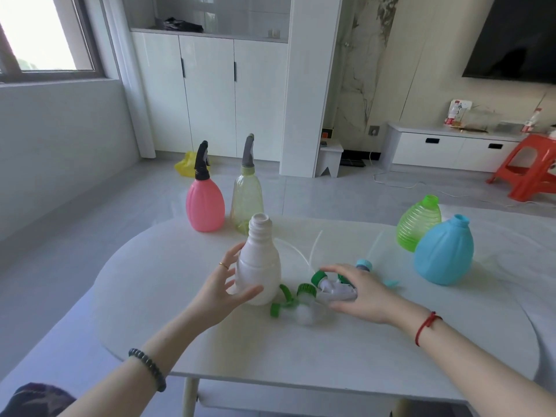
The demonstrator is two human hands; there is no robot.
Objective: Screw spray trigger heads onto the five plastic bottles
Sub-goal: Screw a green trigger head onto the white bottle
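A white bottle [261,266] with a bare threaded neck stands upright in the middle of the white table [301,356]. My left hand [224,288] wraps loosely around its left side, thumb across the front. My right hand [358,291] lies over a white spray head with a green collar [326,285], fingers curled on it. A second green-collared head [301,299] lies between the hands, and a blue head [364,265] lies behind my right hand. The pink bottle [205,206] and the pale yellow bottle [246,197] at the back carry spray heads. The green bottle [416,222] and the blue bottle [443,251] at the right have bare necks.
Thin white dip tubes [314,248] trail across the table behind the loose heads. Beyond the table are white cabinets [210,94], an orange stool [529,167] on the right and a yellow bag [186,168] on the floor.
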